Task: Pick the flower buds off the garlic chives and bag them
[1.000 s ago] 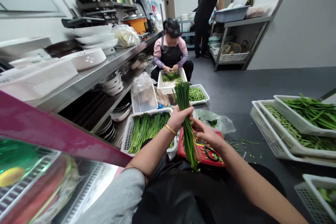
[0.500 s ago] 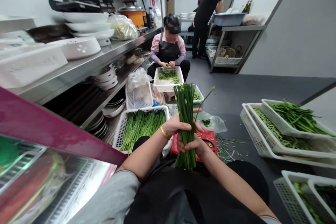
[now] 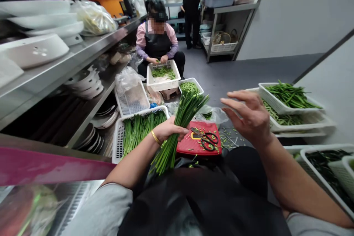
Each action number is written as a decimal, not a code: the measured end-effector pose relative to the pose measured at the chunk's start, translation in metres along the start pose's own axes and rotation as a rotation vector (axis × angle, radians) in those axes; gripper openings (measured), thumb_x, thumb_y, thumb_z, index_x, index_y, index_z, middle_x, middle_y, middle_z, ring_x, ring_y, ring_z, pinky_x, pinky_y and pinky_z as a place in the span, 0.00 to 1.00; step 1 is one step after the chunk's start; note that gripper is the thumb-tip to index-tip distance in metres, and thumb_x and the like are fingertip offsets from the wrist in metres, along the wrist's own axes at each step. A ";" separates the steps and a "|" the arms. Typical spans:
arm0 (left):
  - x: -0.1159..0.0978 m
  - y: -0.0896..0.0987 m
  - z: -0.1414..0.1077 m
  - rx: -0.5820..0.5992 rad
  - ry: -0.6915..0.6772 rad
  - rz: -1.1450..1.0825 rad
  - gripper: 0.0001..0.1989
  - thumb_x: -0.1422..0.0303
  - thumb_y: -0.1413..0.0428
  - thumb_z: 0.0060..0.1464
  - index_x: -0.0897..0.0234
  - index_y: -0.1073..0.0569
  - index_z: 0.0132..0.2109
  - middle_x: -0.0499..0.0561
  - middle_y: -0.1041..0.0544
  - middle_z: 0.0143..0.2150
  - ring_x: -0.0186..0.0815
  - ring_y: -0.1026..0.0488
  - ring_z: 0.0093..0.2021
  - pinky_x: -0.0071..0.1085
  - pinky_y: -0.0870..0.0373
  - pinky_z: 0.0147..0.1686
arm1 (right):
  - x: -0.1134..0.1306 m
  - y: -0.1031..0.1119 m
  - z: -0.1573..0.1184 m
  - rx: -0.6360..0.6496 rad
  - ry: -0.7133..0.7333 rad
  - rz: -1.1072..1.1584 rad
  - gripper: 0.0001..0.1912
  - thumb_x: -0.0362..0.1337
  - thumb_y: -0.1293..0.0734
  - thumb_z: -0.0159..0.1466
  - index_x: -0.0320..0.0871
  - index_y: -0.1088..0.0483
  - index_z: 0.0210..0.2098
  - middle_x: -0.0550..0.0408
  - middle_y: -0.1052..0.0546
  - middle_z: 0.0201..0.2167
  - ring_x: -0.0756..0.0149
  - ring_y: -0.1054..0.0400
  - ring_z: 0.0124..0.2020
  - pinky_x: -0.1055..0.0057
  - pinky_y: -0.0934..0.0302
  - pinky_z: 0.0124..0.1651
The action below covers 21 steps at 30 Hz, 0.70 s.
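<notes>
Left hand [image 3: 174, 129] clamped round a bunch of flowering chives [image 3: 167, 150], held slanting before the apron [image 3: 193, 199].

The right hand [image 3: 250, 118] is raised well apart from it, fingers loosely spread; between the two, black-handled scissors [image 3: 204, 141] lie on a red plastic top [image 3: 184, 148], and more chives [image 3: 141, 129] fill a white basket [image 3: 118, 143] to the left.

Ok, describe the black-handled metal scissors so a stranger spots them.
Find the black apron at the bottom. Beyond it, right of the long green stalk bundle in the left hand, is a flat red surface. The black-handled metal scissors lie there, their dark loops unlike the small green scraps around them.
</notes>
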State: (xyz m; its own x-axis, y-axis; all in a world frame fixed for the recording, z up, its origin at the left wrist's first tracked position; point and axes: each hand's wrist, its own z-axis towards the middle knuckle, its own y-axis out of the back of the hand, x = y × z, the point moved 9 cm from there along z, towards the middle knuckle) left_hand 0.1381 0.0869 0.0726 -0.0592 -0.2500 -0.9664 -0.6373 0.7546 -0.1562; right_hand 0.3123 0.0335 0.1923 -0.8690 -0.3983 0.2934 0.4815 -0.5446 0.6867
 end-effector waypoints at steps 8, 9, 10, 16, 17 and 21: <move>0.011 -0.026 0.009 0.082 0.102 -0.003 0.17 0.65 0.33 0.36 0.70 0.28 0.32 0.45 0.31 0.15 0.28 0.36 0.14 0.25 0.40 0.16 | -0.013 -0.028 0.014 0.217 0.145 0.008 0.13 0.40 0.40 0.68 0.42 0.25 0.39 0.47 0.23 0.38 0.58 0.30 0.43 0.59 0.36 0.48; 0.011 -0.025 0.009 0.059 0.100 -0.026 0.18 0.65 0.34 0.36 0.70 0.28 0.35 0.45 0.29 0.17 0.28 0.36 0.14 0.25 0.40 0.16 | -0.019 -0.029 0.011 0.241 0.135 0.030 0.13 0.39 0.40 0.68 0.42 0.25 0.37 0.48 0.23 0.35 0.60 0.30 0.40 0.61 0.36 0.46; 0.011 -0.023 0.009 0.028 0.089 -0.051 0.19 0.65 0.34 0.36 0.71 0.28 0.36 0.46 0.27 0.19 0.28 0.35 0.14 0.25 0.41 0.16 | -0.023 -0.029 0.007 0.255 0.129 0.060 0.12 0.38 0.40 0.67 0.42 0.26 0.36 0.49 0.23 0.33 0.61 0.30 0.38 0.62 0.36 0.44; 0.015 -0.002 0.010 -0.179 0.035 -0.078 0.16 0.66 0.34 0.34 0.71 0.29 0.29 0.48 0.27 0.21 0.27 0.34 0.15 0.24 0.42 0.15 | -0.025 -0.035 -0.019 0.272 0.239 0.059 0.09 0.33 0.39 0.64 0.41 0.26 0.34 0.51 0.26 0.28 0.67 0.32 0.30 0.70 0.38 0.34; 0.016 -0.002 0.011 -0.191 0.035 -0.064 0.15 0.66 0.34 0.34 0.70 0.30 0.27 0.47 0.28 0.19 0.27 0.35 0.15 0.24 0.42 0.15 | -0.024 -0.039 -0.022 0.264 0.245 -0.011 0.10 0.32 0.39 0.63 0.41 0.26 0.31 0.51 0.26 0.27 0.66 0.33 0.29 0.70 0.38 0.33; 0.019 -0.006 0.015 -0.211 0.036 -0.051 0.16 0.63 0.34 0.34 0.69 0.32 0.24 0.45 0.33 0.14 0.27 0.37 0.14 0.24 0.43 0.15 | -0.034 -0.037 -0.021 0.074 0.068 -0.073 0.07 0.31 0.36 0.57 0.40 0.29 0.23 0.51 0.28 0.22 0.65 0.35 0.26 0.67 0.38 0.32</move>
State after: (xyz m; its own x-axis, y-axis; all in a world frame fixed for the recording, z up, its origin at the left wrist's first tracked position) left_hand 0.1526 0.0866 0.0519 -0.0474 -0.3086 -0.9500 -0.7868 0.5975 -0.1548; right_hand 0.3266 0.0517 0.1436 -0.8905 -0.4102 0.1970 0.4054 -0.5187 0.7527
